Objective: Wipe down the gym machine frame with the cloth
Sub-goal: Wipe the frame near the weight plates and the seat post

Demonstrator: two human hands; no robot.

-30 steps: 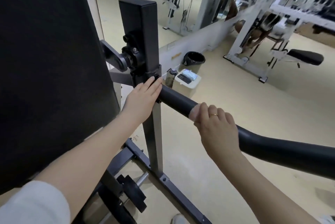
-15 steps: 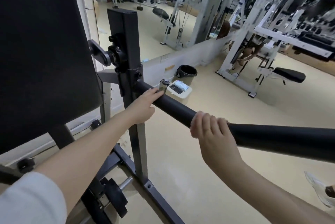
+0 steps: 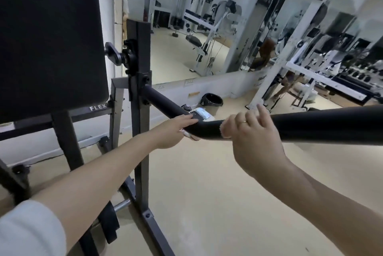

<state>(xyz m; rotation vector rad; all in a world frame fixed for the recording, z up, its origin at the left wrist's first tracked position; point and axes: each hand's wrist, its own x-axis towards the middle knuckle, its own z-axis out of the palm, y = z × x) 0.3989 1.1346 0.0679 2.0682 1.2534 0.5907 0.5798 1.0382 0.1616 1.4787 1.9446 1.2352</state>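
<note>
The black back pad (image 3: 49, 36) fills the upper left of the frame, mounted on the dark machine frame (image 3: 139, 131), whose square upright runs down the centre left to a floor rail. From that upright a padded black bar (image 3: 310, 125) slants down to a bend in mid frame and then runs out to the right edge. Both hands sit at the bend, probably because that is the stretch being cleaned. The right hand (image 3: 251, 139) wraps over the bar from above, its fingers curled round it except the forefinger, which lifts off; a pale edge at the knuckles looks like the cloth (image 3: 223, 131) bunched under the palm, so the grip likely presses it to the padding. The left hand (image 3: 173, 130) lies with straight fingers along the bar just left of the bend, apparently steadying it; a pale scrap shows beneath its fingertips, perhaps more cloth, though this cannot be told for sure. Behind, a small white box (image 3: 202, 114) and a black bin (image 3: 211, 100) stand on the floor by the mirror wall. Compared with a second ago, the left hand has slid down the bar from the upright's joint towards the right hand, and the camera has tilted up, bringing more of the mirror into view.
</note>
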